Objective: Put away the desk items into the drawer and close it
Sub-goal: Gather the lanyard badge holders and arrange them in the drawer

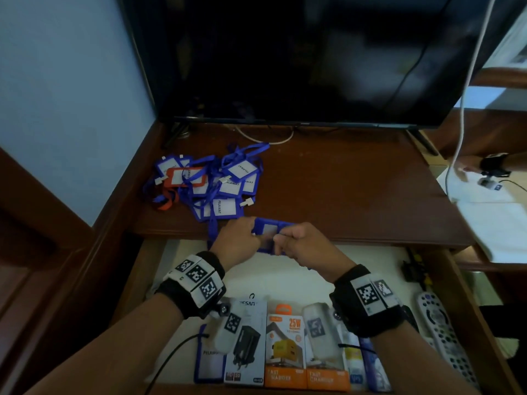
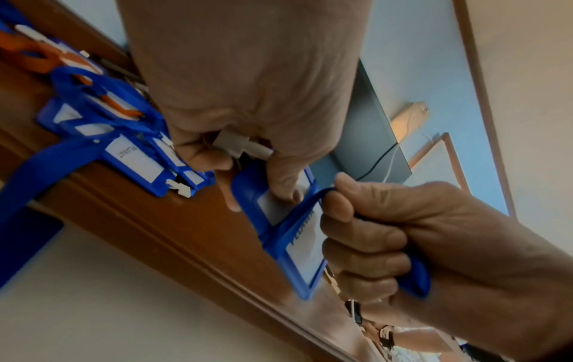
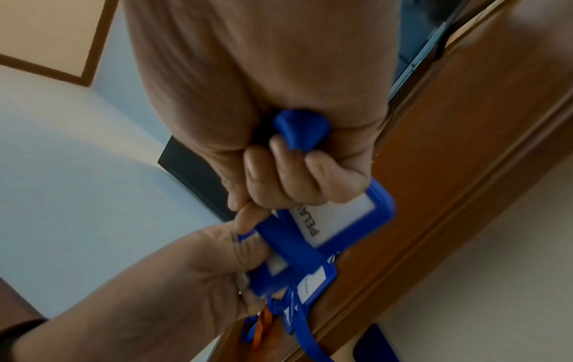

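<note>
At the desk's front edge, over the open drawer (image 1: 285,277), both hands hold a blue badge holder (image 1: 269,230) with a white card. My left hand (image 1: 255,235) pinches its clip end (image 2: 242,151). My right hand (image 1: 281,240) is curled round the badge's blue lanyard strap (image 3: 297,129), fingers against the card frame (image 3: 341,218). A tangled pile of blue badge holders and one orange one (image 1: 211,183) lies on the desk (image 1: 342,181) behind my left hand.
A dark TV (image 1: 285,58) stands at the back of the desk. The drawer front holds charger boxes (image 1: 285,349), a blue badge holder (image 1: 209,357) and a remote (image 1: 445,332). A white cable (image 1: 462,109) hangs at right, near another person's hand (image 1: 484,166).
</note>
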Tool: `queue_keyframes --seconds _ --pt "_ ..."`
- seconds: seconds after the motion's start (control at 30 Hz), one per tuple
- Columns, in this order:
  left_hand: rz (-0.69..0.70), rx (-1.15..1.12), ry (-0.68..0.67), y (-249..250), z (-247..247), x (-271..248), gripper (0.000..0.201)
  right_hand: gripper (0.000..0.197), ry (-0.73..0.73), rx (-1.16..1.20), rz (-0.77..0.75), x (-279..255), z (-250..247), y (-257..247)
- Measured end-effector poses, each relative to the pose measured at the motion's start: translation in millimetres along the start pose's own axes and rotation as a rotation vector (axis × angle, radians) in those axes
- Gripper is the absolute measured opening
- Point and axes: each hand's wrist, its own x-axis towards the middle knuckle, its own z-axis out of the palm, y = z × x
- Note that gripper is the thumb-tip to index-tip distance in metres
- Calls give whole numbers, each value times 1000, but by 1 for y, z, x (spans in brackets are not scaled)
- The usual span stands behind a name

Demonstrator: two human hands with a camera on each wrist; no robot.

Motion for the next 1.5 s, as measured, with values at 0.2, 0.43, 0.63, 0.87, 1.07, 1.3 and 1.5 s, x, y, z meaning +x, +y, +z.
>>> queue_keyframes --seconds 0.2,0.43,0.63,0.87,1.07,1.3,1.5 --pt "6 153 -171 9 -7 2 7 34 -7 -26 -8 6 -14 -4" --pt "57 136 -415 16 -26 0 15 30 83 -20 -92 6 -26 -5" --pt "91 -310 -358 20 -33 -8 18 29 91 228 -164 5 -22 11" --pt "66 -593 -133 22 -17 -6 25 52 195 604 -96 18 -14 26" --pt "76 -799 -8 29 -9 -9 27 26 151 765 -45 22 -2 6" --pt "126 -958 7 20 -7 -12 44 7 35 721 -83 20 5 6" --pt "28 -845 46 -1 -17 -18 33 10 -50 659 -38 25 15 13"
